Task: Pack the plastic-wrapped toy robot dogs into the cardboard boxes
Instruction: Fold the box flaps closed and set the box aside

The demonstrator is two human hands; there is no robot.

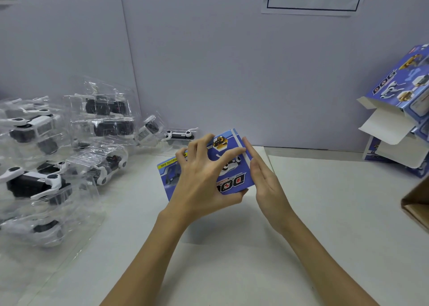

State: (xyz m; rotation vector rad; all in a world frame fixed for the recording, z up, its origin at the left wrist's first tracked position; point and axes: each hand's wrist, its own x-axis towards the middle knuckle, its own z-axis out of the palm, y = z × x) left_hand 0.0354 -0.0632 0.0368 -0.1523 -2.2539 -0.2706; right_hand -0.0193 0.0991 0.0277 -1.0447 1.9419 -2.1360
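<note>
Your left hand (199, 180) grasps the blue box (232, 166) at frame centre, fingers curled over it; your right hand (264, 178) lies flat-fingered against its right end. Wrapped dogs (37, 182) wait far left, nearer your left hand.

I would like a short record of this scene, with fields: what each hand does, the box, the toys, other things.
left hand: grips the blue box from above, fingers spread, thumb under the near edge
right hand: open, straight fingers flat against the box's right side
blue box: held just above the white table
wrapped toy dogs: piled on the left
empty boxes: stacked on the right, flaps open
</note>
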